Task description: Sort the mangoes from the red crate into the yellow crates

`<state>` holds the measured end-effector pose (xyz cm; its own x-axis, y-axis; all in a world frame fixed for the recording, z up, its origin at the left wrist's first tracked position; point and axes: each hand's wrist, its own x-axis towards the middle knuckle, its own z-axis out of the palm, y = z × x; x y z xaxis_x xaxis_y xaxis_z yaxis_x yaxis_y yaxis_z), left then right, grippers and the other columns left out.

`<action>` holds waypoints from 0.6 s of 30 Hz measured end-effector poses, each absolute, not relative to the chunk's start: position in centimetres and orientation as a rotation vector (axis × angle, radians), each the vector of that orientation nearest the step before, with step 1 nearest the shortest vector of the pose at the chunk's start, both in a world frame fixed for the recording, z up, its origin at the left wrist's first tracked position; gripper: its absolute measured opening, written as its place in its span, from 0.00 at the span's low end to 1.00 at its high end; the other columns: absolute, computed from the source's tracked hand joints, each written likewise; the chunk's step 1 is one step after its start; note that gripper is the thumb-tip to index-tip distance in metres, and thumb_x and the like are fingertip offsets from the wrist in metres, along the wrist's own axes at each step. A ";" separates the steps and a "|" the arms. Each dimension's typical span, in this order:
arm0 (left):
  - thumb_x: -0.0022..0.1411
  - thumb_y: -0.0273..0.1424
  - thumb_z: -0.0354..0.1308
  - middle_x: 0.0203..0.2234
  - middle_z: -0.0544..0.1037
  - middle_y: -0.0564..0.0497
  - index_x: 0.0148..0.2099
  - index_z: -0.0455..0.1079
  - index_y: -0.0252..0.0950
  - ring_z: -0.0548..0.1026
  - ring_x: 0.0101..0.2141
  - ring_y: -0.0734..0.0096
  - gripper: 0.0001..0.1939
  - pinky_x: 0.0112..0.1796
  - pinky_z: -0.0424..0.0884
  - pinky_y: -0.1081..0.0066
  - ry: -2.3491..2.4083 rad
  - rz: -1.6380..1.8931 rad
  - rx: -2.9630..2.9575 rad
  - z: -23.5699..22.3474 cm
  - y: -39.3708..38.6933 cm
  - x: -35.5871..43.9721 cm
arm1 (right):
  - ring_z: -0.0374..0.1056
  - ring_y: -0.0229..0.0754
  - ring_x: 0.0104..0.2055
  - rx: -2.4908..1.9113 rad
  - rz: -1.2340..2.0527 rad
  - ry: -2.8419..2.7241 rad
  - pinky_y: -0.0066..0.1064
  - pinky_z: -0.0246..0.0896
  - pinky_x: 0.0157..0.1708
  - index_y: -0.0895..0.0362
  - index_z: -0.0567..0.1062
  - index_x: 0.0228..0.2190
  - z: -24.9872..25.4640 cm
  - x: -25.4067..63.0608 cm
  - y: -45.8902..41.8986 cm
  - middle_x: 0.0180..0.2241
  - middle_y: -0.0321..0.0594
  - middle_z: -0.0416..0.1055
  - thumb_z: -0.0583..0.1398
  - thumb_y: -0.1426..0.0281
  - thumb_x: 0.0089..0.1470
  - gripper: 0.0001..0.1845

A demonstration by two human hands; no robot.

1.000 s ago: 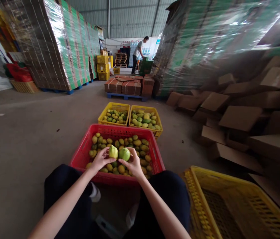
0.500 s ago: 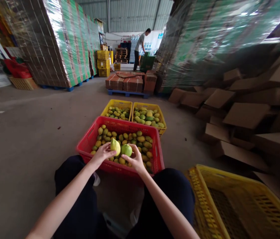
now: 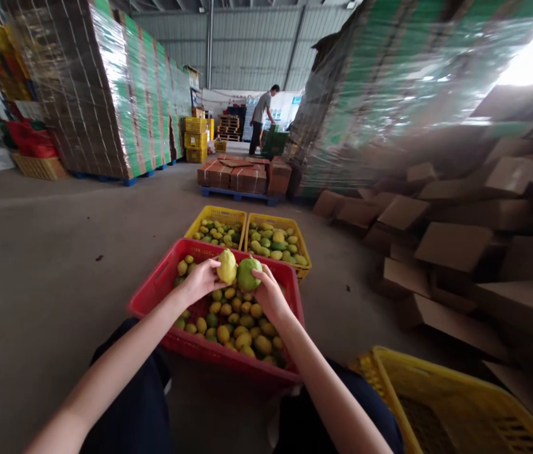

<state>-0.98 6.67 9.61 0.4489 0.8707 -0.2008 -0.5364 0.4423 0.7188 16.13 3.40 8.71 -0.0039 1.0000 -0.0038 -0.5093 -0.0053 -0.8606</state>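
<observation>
My left hand [image 3: 201,279] is closed round a yellow lemon [image 3: 227,266], held upright above the red crate [image 3: 157,287]. Beside it, my right hand [image 3: 270,291] grips a green lemon [image 3: 249,273] from its right side. The two fruits are close together, with a narrow gap between them. Below them, the red crate holds many yellow and greenish lemons [image 3: 242,321]. Just past its far rim stand two yellow crates of the same kind of fruit, a left one [image 3: 193,224] and a right one [image 3: 308,258].
At my right knee is a yellow crate [image 3: 389,372]. Cardboard boxes [image 3: 455,243] lie heaped to the right. Flat cartons [image 3: 247,178] sit on a blue pallet ahead. Wrapped stacks [image 3: 146,101] rise on both sides. A person [image 3: 261,116] bends over a green box at the back.
Both hands have lifted the two lemons forward, toward the crate's far rim. The view has tilted up a little, and the person at the back remains at the green box.
</observation>
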 end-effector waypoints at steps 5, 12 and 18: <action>0.57 0.31 0.60 0.27 0.76 0.52 0.41 0.70 0.34 0.73 0.24 0.76 0.10 0.22 0.67 0.78 0.776 0.947 0.502 6.6 5.6 1.4 | 0.69 0.40 0.30 -0.900 1.547 -0.651 0.28 0.61 0.22 0.53 0.72 0.34 4.4 16.4 2.5 0.31 0.34 0.75 0.68 0.61 0.38 0.19; 0.64 0.40 0.54 0.20 0.75 0.49 0.32 0.72 0.30 0.73 0.20 0.75 0.17 0.22 0.70 0.77 0.783 0.935 0.417 5.8 4.4 2.5 | 0.72 0.43 0.33 -1.036 1.462 -0.532 0.29 0.66 0.25 0.53 0.75 0.33 2.7 16.5 1.3 0.33 0.35 0.77 0.67 0.56 0.42 0.18; 0.67 0.37 0.48 0.23 0.76 0.52 0.38 0.73 0.32 0.75 0.21 0.75 0.16 0.22 0.71 0.76 0.774 1.013 0.229 5.6 5.0 2.8 | 0.74 0.46 0.36 -1.074 1.382 -0.345 0.31 0.69 0.29 0.55 0.76 0.31 4.5 16.6 2.6 0.31 0.37 0.79 0.64 0.53 0.44 0.19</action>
<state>2.82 4.96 5.62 0.2949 0.8294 -0.4745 -0.6753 0.5322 0.5106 16.60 2.57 4.48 0.2274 0.8984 -0.3758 -0.6160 -0.1661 -0.7700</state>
